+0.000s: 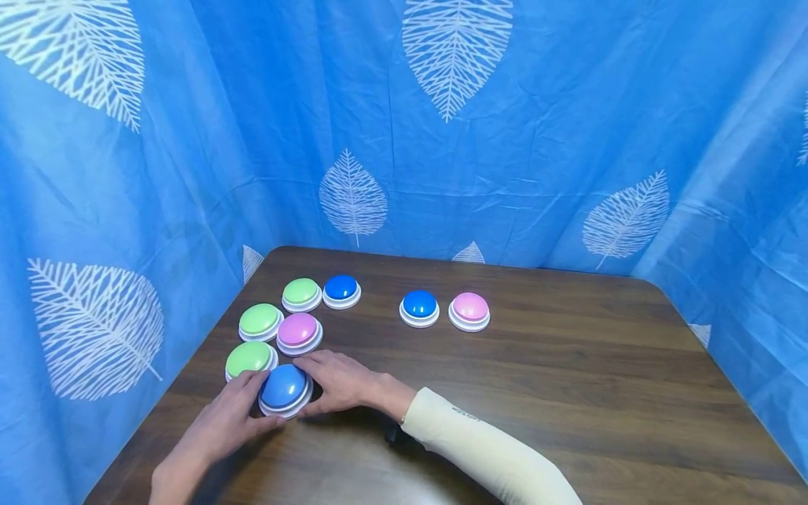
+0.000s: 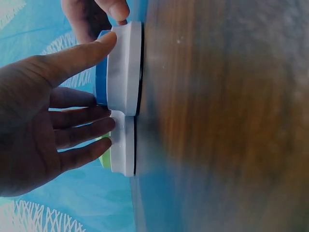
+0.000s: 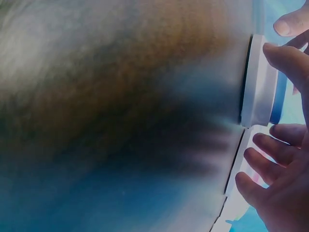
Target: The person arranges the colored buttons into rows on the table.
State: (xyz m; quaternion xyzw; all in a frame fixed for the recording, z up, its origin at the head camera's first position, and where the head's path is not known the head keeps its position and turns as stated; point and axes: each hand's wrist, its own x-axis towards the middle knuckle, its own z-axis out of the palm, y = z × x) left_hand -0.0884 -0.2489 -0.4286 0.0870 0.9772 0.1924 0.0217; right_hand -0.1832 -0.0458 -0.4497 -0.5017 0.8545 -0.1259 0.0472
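Note:
A domed blue push button (image 1: 283, 385) on a white round base sits on the table's left side, between both hands. My left hand (image 1: 221, 424) holds it from the left, thumb on the near side of the base (image 2: 124, 72). From the right, my right hand (image 1: 344, 382) holds the same button, its thumb at the near rim (image 3: 260, 87) and its other fingers spread toward the back. A green button (image 1: 249, 357) stands right behind the left fingers, touching the blue one's base in the left wrist view. A pink button (image 1: 298, 330) lies just beyond the right fingertips.
Farther back are two more green buttons, one (image 1: 259, 319) beside the pink one and another (image 1: 301, 290) next to a blue button (image 1: 341, 287). Apart from these, a blue button (image 1: 419, 304) and a pink button (image 1: 470, 307) stand mid-table. Blue curtains (image 1: 505, 175) hang around the wooden table (image 1: 568, 365).

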